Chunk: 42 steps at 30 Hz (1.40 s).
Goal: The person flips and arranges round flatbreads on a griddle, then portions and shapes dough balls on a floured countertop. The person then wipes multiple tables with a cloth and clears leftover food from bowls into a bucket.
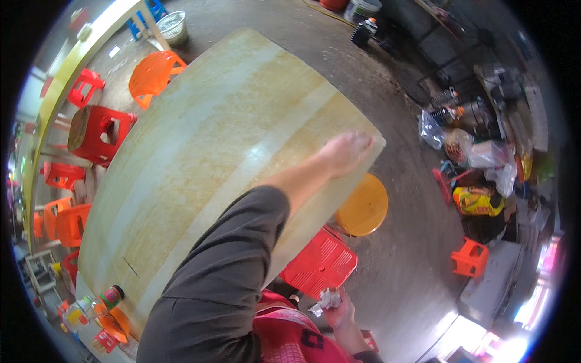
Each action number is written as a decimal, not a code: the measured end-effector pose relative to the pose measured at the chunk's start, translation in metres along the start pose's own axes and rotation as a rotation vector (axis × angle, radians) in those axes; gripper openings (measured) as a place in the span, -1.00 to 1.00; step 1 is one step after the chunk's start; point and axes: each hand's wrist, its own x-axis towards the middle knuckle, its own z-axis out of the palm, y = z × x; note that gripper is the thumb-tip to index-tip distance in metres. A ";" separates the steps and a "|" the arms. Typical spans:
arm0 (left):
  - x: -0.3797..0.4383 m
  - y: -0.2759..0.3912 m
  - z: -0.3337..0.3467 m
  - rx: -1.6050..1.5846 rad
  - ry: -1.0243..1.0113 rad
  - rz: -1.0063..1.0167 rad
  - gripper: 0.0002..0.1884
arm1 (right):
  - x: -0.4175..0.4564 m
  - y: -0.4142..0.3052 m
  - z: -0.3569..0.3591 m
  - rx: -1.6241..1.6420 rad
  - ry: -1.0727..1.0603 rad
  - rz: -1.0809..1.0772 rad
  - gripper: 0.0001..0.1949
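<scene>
My left hand (pixel 347 152) reaches across from the lower left, its forearm bare below a dark grey sleeve. The hand is over or on the pale, yellow-stained tabletop (pixel 218 131), close to its right corner. Blur hides the fingers, and whether something lies under them cannot be told. Low in the view, my right hand (pixel 341 312) grips a crumpled whitish tissue or thin cloth (pixel 327 300) beside the red plastic stool (pixel 323 263), off the table's edge. A red apron (pixel 295 336) covers the front of my body.
A round wooden stool (pixel 363 205) stands by the table's right edge. Bottles (pixel 109 298) and an orange container (pixel 114 324) are at the lower left corner. Red and orange stools (pixel 102 134) line the left side. Bags and bottles (pixel 476 149) crowd the floor at right.
</scene>
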 end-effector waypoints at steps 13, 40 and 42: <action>-0.350 0.147 -0.104 -0.221 -0.361 0.247 -0.45 | -0.010 -0.019 -0.052 0.115 -0.274 -0.023 -0.68; -0.123 0.534 0.181 -0.856 -0.974 -0.572 -0.89 | -0.217 -0.109 -0.465 0.622 -0.274 -0.653 -0.66; -0.105 0.565 0.177 -0.654 -0.977 -0.561 -0.85 | -0.238 -0.116 -0.504 0.704 -0.302 -0.731 -0.67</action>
